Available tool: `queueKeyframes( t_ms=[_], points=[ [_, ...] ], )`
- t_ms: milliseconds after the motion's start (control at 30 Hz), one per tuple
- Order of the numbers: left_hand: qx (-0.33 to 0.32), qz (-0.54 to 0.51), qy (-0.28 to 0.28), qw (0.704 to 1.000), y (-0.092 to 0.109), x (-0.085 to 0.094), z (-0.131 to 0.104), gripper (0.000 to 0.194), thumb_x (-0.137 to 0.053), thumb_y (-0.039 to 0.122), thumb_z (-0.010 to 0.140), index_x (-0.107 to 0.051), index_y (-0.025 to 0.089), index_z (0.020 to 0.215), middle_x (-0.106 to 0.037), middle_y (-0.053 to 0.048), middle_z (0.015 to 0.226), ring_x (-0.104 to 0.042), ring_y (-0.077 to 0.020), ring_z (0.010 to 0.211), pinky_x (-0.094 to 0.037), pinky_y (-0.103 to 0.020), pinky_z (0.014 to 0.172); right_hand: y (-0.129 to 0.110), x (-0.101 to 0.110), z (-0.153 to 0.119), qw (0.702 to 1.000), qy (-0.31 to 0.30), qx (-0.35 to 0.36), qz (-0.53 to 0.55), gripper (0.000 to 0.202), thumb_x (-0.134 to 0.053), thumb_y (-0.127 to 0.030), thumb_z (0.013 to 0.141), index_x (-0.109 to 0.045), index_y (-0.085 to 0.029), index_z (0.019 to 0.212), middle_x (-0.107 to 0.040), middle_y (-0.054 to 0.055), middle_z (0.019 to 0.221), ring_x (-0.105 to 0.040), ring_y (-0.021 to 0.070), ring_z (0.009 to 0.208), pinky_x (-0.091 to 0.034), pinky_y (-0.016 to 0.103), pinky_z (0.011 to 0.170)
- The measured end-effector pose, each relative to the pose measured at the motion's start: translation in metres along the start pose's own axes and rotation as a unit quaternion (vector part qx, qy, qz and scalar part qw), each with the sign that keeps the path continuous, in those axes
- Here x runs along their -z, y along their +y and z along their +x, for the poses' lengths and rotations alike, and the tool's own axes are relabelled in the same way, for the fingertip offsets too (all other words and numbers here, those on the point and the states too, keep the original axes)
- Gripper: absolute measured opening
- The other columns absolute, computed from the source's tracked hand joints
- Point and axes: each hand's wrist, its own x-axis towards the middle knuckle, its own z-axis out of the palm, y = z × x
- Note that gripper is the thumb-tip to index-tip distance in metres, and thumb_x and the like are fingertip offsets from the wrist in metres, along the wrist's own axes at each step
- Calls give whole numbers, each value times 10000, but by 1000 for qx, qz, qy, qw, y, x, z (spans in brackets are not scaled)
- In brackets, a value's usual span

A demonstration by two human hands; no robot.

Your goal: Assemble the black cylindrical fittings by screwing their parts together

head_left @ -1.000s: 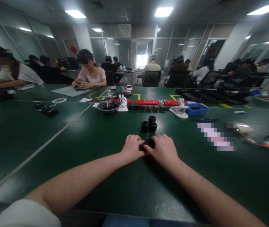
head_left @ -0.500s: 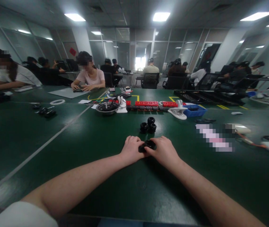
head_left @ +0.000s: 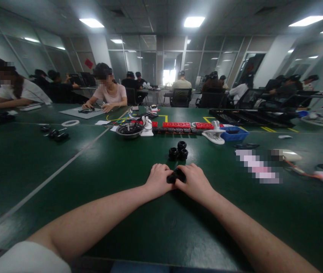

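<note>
Both hands meet over the green table just in front of me, closed around a black round part (head_left: 180, 174) with an open, ring-like top. My left hand (head_left: 158, 179) grips its left side between thumb and fingers. From the other side, my right hand (head_left: 195, 179) has its thumb and fingers curled around the ring. The fingers cover much of the part, and I cannot tell whether it is one piece or two. Just beyond my hands stand three black ring-topped fittings (head_left: 173, 153) in a tight cluster.
A red and black strip (head_left: 177, 125) crosses the table beyond the fittings. Left of it are a metal bowl (head_left: 129, 131) and a white clamp (head_left: 147, 127); another white clamp (head_left: 215, 133) and a blue bin (head_left: 235, 133) are right. A co-worker (head_left: 108, 91) sits across the table.
My right hand has moved slightly left, its fingers closer around the ring. My left hand keeps its hold. The cluster of fittings stands where it was.
</note>
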Motion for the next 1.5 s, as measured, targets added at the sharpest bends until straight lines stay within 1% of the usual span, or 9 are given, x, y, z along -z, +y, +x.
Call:
queueKeyframes(
  t_ms=[200,333,433,533,733,900,1167,1300,1500],
  points=[
    [3,5,-7,1000,0,0,0,289,-570,421,648,-613,215,845,-518,-32,866,-430,-206,859,-326,-368,834,-1,-9,-1,1000,18,16,15,351,-509,-428,726,-536,-187,980,-596,55,862,-463,213,833,-346,334,712],
    [3,7,-7,1000,-1,-1,0,296,-569,421,645,-611,194,830,-520,-41,875,-430,-208,861,-319,-371,841,0,-14,-1,998,48,43,29,316,-504,-416,743,-549,-202,970,-545,68,1019,-426,224,965,-327,371,829],
    [-1,8,-5,1000,-2,-2,0,314,-562,432,647,-606,193,845,-522,-44,882,-431,-211,866,-317,-372,841,1,-15,-1,996,62,57,34,278,-490,-412,755,-574,-219,936,-488,73,1120,-367,240,1073,-261,421,922],
    [-3,8,-7,1000,-2,-2,0,313,-559,427,650,-603,200,862,-520,-42,883,-433,-212,865,-316,-373,841,2,-14,-1,995,64,62,43,262,-488,-413,755,-585,-232,918,-463,70,1156,-324,253,1128,-198,477,960],
    [3,5,-21,1000,-2,0,-1,236,-563,359,650,-593,210,830,-510,-35,887,-430,-207,865,-316,-372,834,1,-11,-5,993,59,81,56,247,-484,-416,758,-604,-237,879,-460,68,1167,-299,255,1160,-152,514,976],
    [-5,0,-24,1000,-4,-1,-1,226,-559,344,657,-589,216,841,-498,-33,888,-426,-200,864,-314,-372,832,0,-9,-7,992,61,89,62,246,-487,-425,756,-619,-240,848,-475,65,1162,-303,261,1163,-156,536,969],
    [5,-5,-24,1000,-4,-2,0,331,-581,406,638,-597,226,916,-507,-28,898,-426,-203,877,-323,-368,838,0,-2,-12,992,64,96,52,206,-483,-352,766,-654,-240,744,-492,50,1176,-294,264,1184,-136,544,975],
    [11,-10,-20,1000,-3,-2,0,346,-582,435,635,-603,218,904,-506,-27,892,-423,-202,878,-326,-365,837,0,4,-14,991,73,108,32,210,-491,-321,757,-663,-232,677,-517,47,1152,-295,273,1184,-116,555,977],
    [17,-24,-16,999,-1,0,0,381,-553,517,644,-611,223,879,-505,-23,858,-424,-197,852,-327,-364,816,1,10,-14,993,60,97,9,262,-471,-315,770,-669,-218,628,-538,51,1129,-319,281,1166,-109,573,972]
  ],
)
